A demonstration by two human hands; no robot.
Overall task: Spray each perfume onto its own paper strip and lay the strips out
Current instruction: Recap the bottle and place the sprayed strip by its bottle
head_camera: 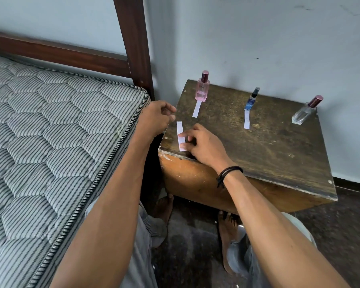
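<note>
**Right hand presses a paper strip at the table's near left corner**

The right hand [197,144] lies palm down and narrowly spread. Its index finger and thumb tips rest on a flat white paper strip [180,136], while the other fingers curl loosely just beside it. The strip lies lengthwise near the left edge of the worn, dark-stained wooden bedside table [258,150]. The left hand [157,117] hovers at that edge, just beyond the strip, fingers loosely curled with nothing seen in them.

Along the far side stand three bottles:
- a square pink glass perfume bottle [202,88] with a second white strip [196,109] at its base
- a slim blue spray vial with a black nozzle [251,99] with a third strip [247,120] at its base
- a clear faceted glass bottle with a mauve cap [306,112] at the right corner

A braided black wristband [229,173] circles the right wrist, and a striped quilted mattress [50,121] lies to the left.
</note>
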